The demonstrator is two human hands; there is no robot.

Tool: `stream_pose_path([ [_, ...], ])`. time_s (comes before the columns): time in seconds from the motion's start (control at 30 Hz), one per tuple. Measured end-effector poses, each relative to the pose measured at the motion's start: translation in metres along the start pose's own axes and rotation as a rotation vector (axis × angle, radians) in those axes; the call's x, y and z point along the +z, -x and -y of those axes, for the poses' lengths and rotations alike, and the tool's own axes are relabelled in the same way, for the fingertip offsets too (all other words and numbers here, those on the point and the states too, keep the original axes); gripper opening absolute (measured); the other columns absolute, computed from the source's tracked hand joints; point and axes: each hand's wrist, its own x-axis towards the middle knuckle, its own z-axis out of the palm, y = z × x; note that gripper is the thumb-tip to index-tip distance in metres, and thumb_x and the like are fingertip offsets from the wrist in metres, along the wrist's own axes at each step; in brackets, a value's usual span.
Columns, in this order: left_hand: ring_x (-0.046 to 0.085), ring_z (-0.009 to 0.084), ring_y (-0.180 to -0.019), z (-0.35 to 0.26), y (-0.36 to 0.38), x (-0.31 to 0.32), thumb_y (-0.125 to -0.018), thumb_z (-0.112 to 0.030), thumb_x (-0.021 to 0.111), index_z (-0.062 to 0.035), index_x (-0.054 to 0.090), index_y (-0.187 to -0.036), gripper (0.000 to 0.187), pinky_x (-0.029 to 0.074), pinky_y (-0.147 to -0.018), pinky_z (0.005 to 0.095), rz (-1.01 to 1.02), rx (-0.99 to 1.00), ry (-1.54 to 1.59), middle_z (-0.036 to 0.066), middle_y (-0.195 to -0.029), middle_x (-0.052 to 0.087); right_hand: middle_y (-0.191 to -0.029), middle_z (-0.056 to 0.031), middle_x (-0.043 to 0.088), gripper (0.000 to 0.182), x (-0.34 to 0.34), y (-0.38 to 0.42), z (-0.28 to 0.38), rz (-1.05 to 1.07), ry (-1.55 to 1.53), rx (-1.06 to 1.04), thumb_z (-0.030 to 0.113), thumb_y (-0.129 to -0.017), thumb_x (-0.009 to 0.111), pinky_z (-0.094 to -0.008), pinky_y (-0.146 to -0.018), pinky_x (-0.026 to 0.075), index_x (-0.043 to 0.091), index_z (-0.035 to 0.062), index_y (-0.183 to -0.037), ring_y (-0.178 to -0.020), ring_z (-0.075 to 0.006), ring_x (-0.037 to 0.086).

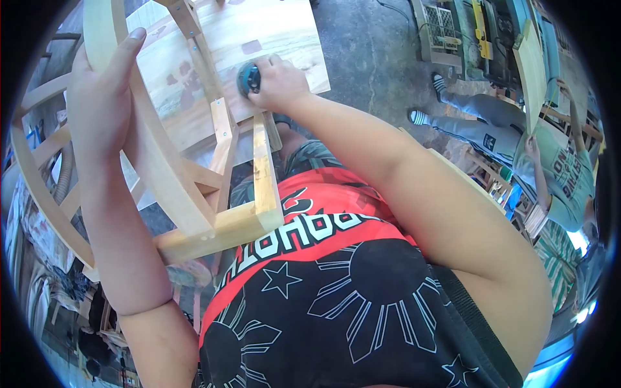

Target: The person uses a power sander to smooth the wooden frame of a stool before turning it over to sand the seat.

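A pale wooden frame (194,194) with a curved outer rail and straight cross pieces leans against my chest. My left hand (103,97) grips the curved rail near its upper end, thumb over the wood. My right hand (278,81) is closed on a small dark blue-green tool (248,79), pressed against a straight frame member. Under the frame lies a flat wooden panel (259,32) with darker patches. My red and black shirt fills the lower middle of the view.
Another person in a grey shirt (556,174) sits at the right, holding a wooden board (532,71). Machinery (453,29) stands on the concrete floor at the upper right. More wooden frames and clutter sit at the left edge.
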Motion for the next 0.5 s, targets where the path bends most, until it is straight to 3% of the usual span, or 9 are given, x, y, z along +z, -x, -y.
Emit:
stream_pose_path([
  [0.1,0.072,0.0174,-0.107,0.002,-0.002,0.0,-0.101,-0.048,0.079,0.0039,0.068,-0.139,0.066,0.053,-0.098,0.0315,0.024,0.001,0.037,0.013,-0.12,0.076,-0.133,-0.0226,0.067,0.07,-0.003,-0.018,0.012,0.024,0.023,-0.043,0.048,-0.086,0.08,-0.0514,-0.101,0.062,0.061,0.0105,-0.142,-0.116,-0.0426,0.074],
  [0.23,0.071,0.0157,-0.101,0.014,-0.005,-0.002,-0.098,-0.055,0.078,0.0029,0.07,-0.135,0.069,0.053,-0.095,0.0301,0.024,0.007,0.02,0.011,-0.114,0.076,-0.135,-0.0229,0.066,0.07,-0.017,-0.036,0.009,-0.027,0.056,0.086,0.049,-0.087,0.079,-0.0514,-0.104,0.061,0.061,0.0092,-0.141,-0.121,-0.0411,0.073],
  [0.5,0.074,0.0201,-0.098,0.03,-0.024,-0.002,-0.094,-0.062,0.078,0.002,0.073,-0.127,0.073,0.054,-0.091,0.033,-0.019,0.067,-0.073,0.011,-0.108,0.077,-0.145,-0.0224,0.067,0.082,-0.035,-0.004,-0.117,-0.148,0.056,0.481,0.05,-0.082,0.079,-0.0508,-0.11,0.058,0.057,0.011,-0.15,-0.132,-0.0399,0.07],
])
